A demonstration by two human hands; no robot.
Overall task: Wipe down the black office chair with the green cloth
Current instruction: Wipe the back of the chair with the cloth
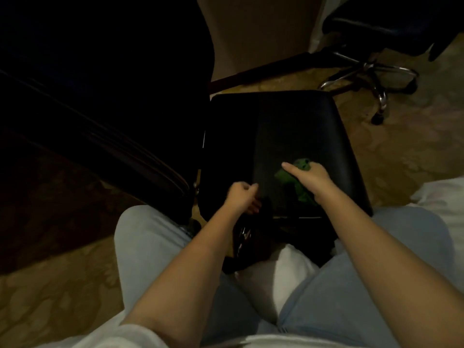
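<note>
The green cloth (302, 192) lies bunched on the near right part of the seat of the black office chair (288, 126), under your right hand (308, 177). That hand presses it onto the seat. Your forefinger points straight out to the left across the leather, while the other fingers curl over a fold of cloth that pokes out beyond the knuckles. More of the cloth trails out below your wrist towards the seat's near edge.

Your left hand (239, 194) is on the near left edge of the same seat. Its fingers are curled tight, the thumb on top and the fingertips tucked under the rim, so it grips the chair itself. The two hands are apart, with bare black seat between them.

The seat stands directly in front of your knees, which are in light jeans (150, 247), and its near edge reaches between them. Just to its left rises a large dark piece of furniture (100, 96), too dim to make out. A second black chair (376, 28) on a chrome wheeled base (376, 79) stands well apart at the far right, on the patterned carpet (401, 146).
</note>
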